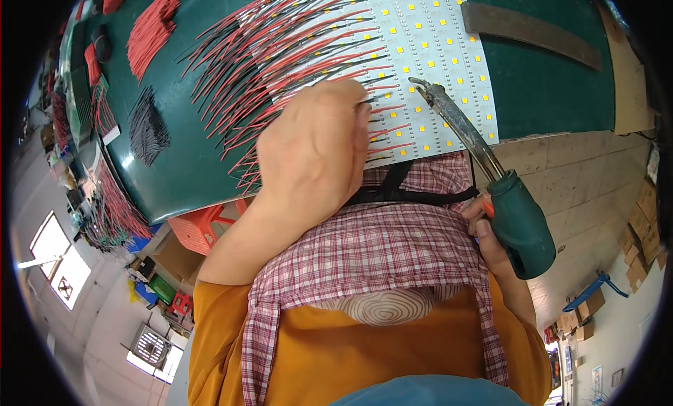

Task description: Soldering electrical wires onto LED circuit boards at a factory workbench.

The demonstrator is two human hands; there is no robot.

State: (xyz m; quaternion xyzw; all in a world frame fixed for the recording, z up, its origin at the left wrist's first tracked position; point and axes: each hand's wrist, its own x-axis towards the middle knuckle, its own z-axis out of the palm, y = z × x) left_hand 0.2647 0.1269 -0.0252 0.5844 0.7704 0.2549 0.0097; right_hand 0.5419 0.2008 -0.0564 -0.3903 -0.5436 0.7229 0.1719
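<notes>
A white LED board [449, 70] with rows of yellow chips lies on the green table. Many red and black wires [238, 84] run leftward from its middle. Over the lower wires is my left hand [315, 140], its fingers pinched together near the wire ends; what they hold is hidden. My right hand [491, 238] grips the green handle of a soldering iron [519, 224], partly behind it. The iron's long metal shaft slants up and left, with its bent tip over the board, right of my left fingers. I cannot tell whether the tip touches the board.
A curved grey-brown strip [533, 35] lies at the table's upper right. Bundles of red wires [152, 31] and black wires [148, 126] rest on the left side of the green tabletop [189, 175]. A red stool [200, 227] stands below the table's near edge.
</notes>
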